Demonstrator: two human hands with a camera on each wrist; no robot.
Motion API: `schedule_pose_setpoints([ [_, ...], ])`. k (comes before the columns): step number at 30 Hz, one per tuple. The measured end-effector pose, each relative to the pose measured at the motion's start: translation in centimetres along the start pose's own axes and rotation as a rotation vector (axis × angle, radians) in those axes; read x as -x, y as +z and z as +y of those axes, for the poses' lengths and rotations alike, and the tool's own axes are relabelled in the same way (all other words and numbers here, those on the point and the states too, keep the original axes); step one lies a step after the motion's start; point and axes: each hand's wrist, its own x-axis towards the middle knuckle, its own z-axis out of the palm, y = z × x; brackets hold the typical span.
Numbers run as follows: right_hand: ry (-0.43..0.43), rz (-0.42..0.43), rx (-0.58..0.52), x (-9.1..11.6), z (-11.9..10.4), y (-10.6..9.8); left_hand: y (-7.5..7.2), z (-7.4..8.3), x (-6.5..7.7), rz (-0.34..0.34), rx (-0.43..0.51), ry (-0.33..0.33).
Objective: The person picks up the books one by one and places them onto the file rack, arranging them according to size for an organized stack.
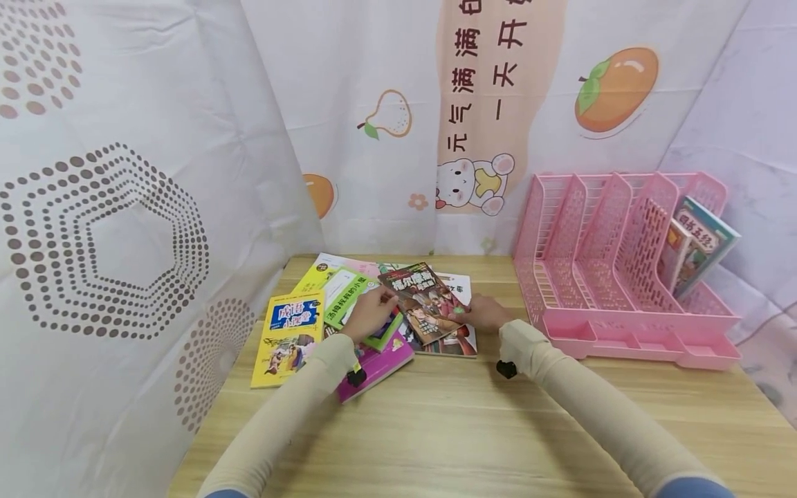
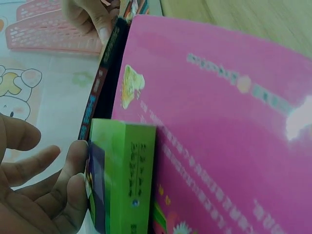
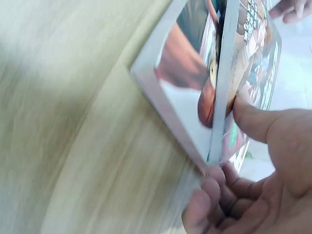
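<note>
My right hand (image 1: 487, 312) pinches the right edge of a brown-covered comic-style book (image 1: 423, 304), thumb on its cover and fingers at its edge in the right wrist view. The book lies slanted over a white picture-covered book (image 1: 465, 343). My left hand (image 1: 370, 315) is at the brown book's left side, over a green book (image 1: 349, 297). In the left wrist view its loosely bent fingers (image 2: 75, 156) touch near the brown book's spine (image 2: 95, 97) and the green book, with the thumb side apart. A purple-pink book (image 1: 386, 363) lies under the green one.
A yellow book (image 1: 289, 346) lies at the left of the pile, with another yellow book (image 1: 314, 277) behind. On the right stands a pink slotted file rack (image 1: 641, 332); two books (image 1: 700, 238) lean in its rightmost slot. Patterned cloth (image 1: 386, 194) hangs behind the table (image 1: 436, 443).
</note>
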Motion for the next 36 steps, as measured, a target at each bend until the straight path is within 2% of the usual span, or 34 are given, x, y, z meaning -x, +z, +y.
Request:
schedule_pose_setpoints([
  [4,0.057,0.012,-0.007,0.4,-0.9,-0.2,0.0,0.4,-0.3,-0.007,0.027,-0.013],
  [9,0.112,0.017,-0.089,1.0,-1.3,-0.3,-0.1,1.0,-0.5,-0.032,0.043,-0.007],
  [16,0.179,-0.073,-0.281,1.1,-0.8,-0.7,0.3,0.7,-0.5,-0.047,0.040,0.006],
  [21,0.221,-0.147,-0.508,1.3,-0.8,-1.7,0.7,0.3,-0.4,-0.030,0.025,0.027],
  [25,0.219,-0.217,-0.786,1.4,-0.4,-2.4,0.9,0.2,-0.4,-0.034,0.038,0.031],
  [28,0.206,-0.252,-1.011,1.5,0.0,-2.4,0.8,0.3,-0.3,-0.082,0.084,-0.003],
  [32,0.145,-0.264,-1.231,1.8,-0.2,-2.4,0.8,0.5,-0.2,-0.188,0.215,-0.107],
  [36,0.087,-0.292,-1.365,2.0,-0.5,-2.4,1.1,0.7,-0.3,-0.273,0.436,-0.216],
])
